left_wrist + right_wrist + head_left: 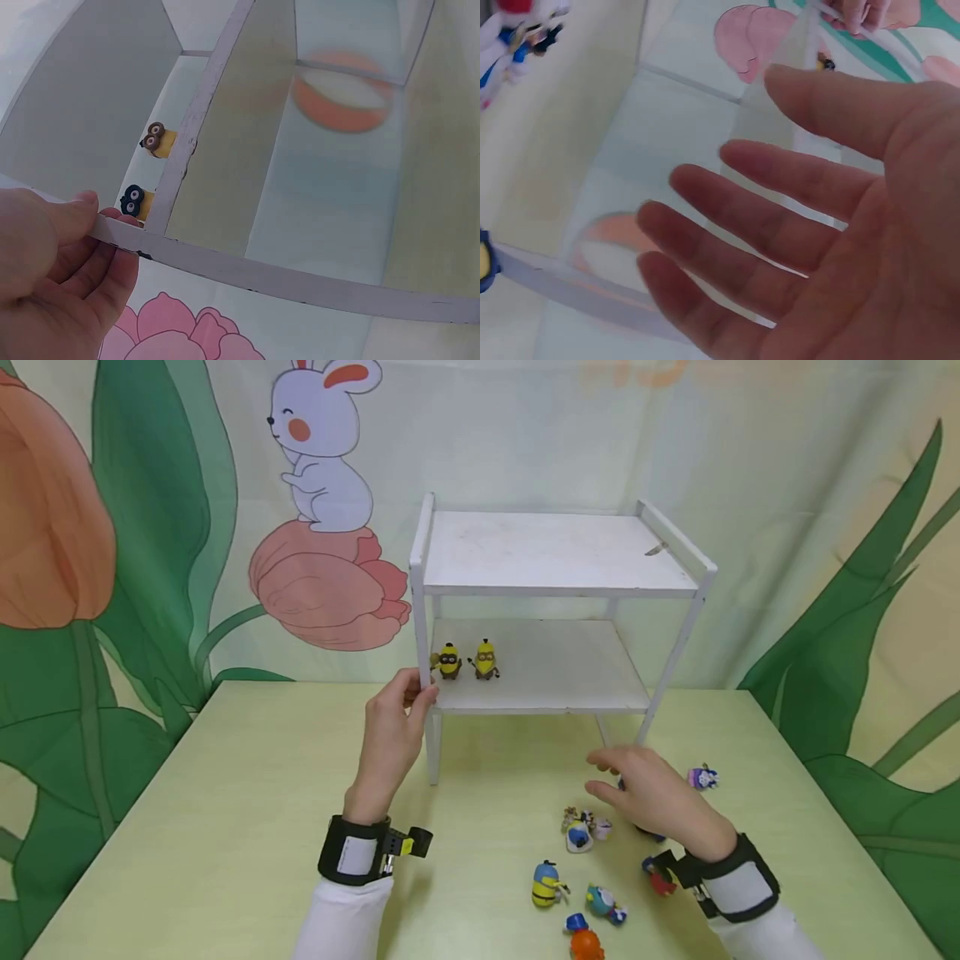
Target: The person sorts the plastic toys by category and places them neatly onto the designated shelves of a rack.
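Observation:
My left hand pinches the front left post of a white two-tier shelf, fingers behind it and thumb in front. In the left wrist view the left hand curls round that same post. Two yellow Minion figurines stand side by side on the lower tier, close to the post. My right hand, holding nothing, hovers over the table by the front right leg. Its fingers are relaxed and spread in the right wrist view. Beneath it a dark figurine is mostly hidden.
Several small toys lie in front of the shelf: a blue-and-yellow figurine, a teal one, an orange one, a red one, a white-and-blue cluster and a purple one. A printed cloth hangs behind the table.

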The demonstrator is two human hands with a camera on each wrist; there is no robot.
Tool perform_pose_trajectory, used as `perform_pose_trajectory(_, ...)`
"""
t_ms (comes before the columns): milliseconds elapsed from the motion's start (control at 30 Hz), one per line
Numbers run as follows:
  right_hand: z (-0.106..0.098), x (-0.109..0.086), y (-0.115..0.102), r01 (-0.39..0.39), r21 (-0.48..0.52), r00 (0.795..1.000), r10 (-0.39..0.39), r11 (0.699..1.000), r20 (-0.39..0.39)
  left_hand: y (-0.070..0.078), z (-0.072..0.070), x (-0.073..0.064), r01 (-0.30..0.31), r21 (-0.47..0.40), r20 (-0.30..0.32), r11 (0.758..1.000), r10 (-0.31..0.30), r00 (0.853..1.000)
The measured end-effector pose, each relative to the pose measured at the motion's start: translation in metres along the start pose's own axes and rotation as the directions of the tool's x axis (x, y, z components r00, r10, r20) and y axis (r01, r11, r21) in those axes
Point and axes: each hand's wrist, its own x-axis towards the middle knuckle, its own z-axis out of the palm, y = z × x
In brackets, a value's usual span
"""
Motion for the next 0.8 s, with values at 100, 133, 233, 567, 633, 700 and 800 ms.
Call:
perform_pose_trajectory(100,0.005,0.0,0.005,-0.011,0.0,0.999,0.011,1.0,0.041,0.0,0.0,0.0,-0.001,-0.001,0.008,1.0,0.001,1.0)
perform_pose_trajectory(133,0.008,0.001,0.006,-0.015,0.007,0.998,0.015,1.0,0.057,0.0,0.001,0.0,0.0,-0.001,0.01,1.0,0.0,1.0)
perform_pose_trajectory(233,0.015,0.002,0.007,-0.031,0.036,0.994,0.027,0.999,0.109,-0.001,0.001,0.0,-0.001,0.003,0.006,1.0,0.001,1.0)
perform_pose_trajectory(567,0.04,0.008,0.005,-0.047,0.061,0.974,0.033,0.997,0.223,-0.001,0.001,0.001,-0.013,0.008,0.001,1.0,0.013,1.0)
perform_pose_trajectory(633,0.044,0.008,0.005,-0.051,0.04,0.976,0.041,0.998,0.213,-0.001,0.001,0.001,-0.007,0.013,0.001,1.0,0.007,1.0)
perform_pose_trajectory(700,0.048,0.008,0.006,-0.062,0.022,0.975,0.056,0.998,0.215,-0.001,0.001,0.001,-0.003,0.015,0.002,1.0,0.003,1.0)
perform_pose_trajectory(800,0.052,0.008,0.006,-0.092,-0.023,0.971,0.094,0.996,0.218,-0.001,0.0,0.001,-0.007,0.016,0.003,1.0,0.007,1.0)
